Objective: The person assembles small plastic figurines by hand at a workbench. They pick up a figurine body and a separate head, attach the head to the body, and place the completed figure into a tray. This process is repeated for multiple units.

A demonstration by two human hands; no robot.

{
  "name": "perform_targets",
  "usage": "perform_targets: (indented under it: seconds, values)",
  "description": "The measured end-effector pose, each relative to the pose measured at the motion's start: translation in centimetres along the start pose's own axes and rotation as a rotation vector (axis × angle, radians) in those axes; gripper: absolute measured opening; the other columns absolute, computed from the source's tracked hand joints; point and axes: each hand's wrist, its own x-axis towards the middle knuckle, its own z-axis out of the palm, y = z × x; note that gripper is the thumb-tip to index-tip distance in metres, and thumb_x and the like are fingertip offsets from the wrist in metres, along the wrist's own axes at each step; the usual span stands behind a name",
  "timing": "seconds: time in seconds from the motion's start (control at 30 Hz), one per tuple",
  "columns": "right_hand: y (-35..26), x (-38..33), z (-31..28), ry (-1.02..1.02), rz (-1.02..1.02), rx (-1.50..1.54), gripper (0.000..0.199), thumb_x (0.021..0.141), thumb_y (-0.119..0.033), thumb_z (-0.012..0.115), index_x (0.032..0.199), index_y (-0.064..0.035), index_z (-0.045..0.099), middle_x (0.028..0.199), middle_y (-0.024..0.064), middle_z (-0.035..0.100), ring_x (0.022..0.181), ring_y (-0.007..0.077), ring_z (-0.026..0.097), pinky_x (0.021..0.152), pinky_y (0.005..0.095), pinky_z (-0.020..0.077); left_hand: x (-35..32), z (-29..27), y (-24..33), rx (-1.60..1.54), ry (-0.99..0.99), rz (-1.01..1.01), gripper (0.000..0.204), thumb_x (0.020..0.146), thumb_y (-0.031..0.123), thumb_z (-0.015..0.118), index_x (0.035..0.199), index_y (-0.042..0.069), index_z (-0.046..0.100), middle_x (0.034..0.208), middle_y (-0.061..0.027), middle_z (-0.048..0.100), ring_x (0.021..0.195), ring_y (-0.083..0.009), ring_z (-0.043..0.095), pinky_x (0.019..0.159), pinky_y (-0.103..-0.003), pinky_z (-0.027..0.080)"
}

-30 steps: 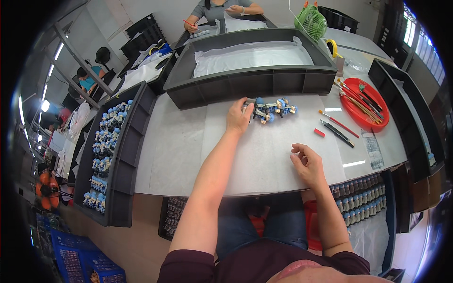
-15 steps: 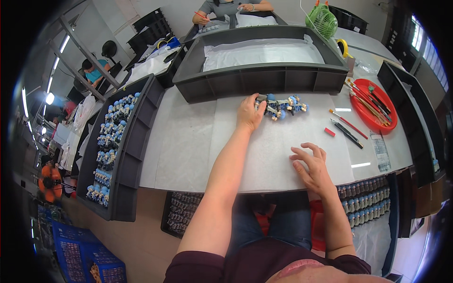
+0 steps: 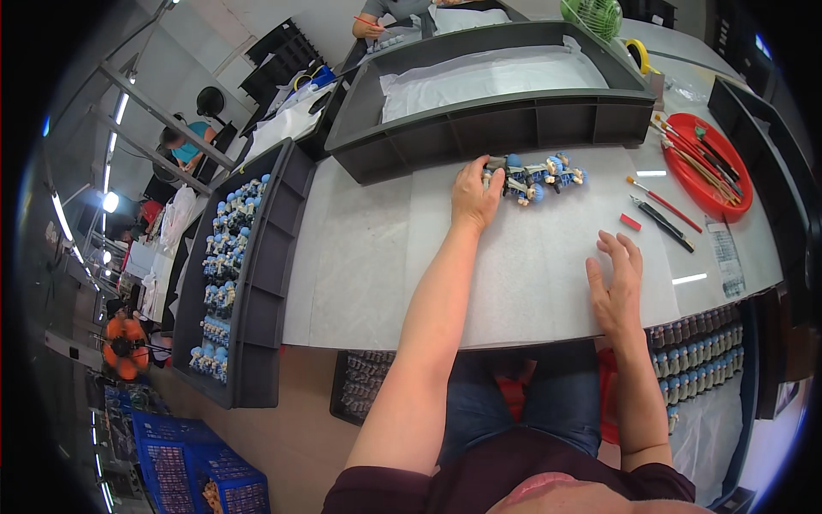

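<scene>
The figurines (image 3: 545, 178) are lying in a tangled row on white paper (image 3: 531, 274), just in front of the big tray (image 3: 488, 133). They are overlapping so closely that their number is hard to tell. The left hand (image 3: 476, 193) is covering the row's left end, fingers and thumb reaching around a grey piece — whether it is gripping or only resting there, I cannot tell. The right hand (image 3: 616, 278) is hanging free over the paper near its right side, fingers loosely spread, holding nothing.

To the right, a red block (image 3: 630, 222), a red brush (image 3: 664, 204) and a black pen-like tool (image 3: 664, 224) are lying near a red dish (image 3: 743, 201) of brushes. The paper is covering the middle of a pale, glossy table (image 3: 351, 257), which is reflecting light at its right.

More figurines are filling the side tray (image 3: 265, 283) at the left, too small to make out singly. Below, the table edge is cutting off two more filled trays. At the top, the frame is cropping a co-worker (image 3: 398, 10) and a green fan (image 3: 592, 15). Blue crates (image 3: 188, 458) are standing on the floor, their contents unclear — the outer room is fading into dark, bent edges.
</scene>
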Motion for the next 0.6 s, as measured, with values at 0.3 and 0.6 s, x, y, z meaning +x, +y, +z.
perform_targets:
  seconds: [0.3,0.6]
  values:
    - [0.4,0.1,0.2,0.066,0.067,-0.05,0.044,0.082,-0.01,0.058,0.122,0.0029,0.044,0.12,0.0217,0.049,0.122,0.0381,0.034,0.098,0.0446,0.0306,0.1,-0.1,0.1,-0.018,-0.004,0.003,0.047,0.082,0.037,0.053,0.114,0.002,0.055,0.113,-0.0174,0.056,0.107,-0.0312,0.051,0.092,-0.036,0.038]
    - [-1.8,0.0,-1.3,0.214,-0.401,0.044,0.041,0.073,0.0,0.06,0.112,-0.0006,0.05,0.116,0.0175,0.052,0.114,0.0353,0.044,0.096,0.042,0.0344,0.0,0.1,-0.3,-0.022,0.012,0.02,0.046,0.082,0.036,0.054,0.113,0.002,0.055,0.111,-0.0172,0.057,0.104,-0.0308,0.052,0.091,-0.036,0.039]
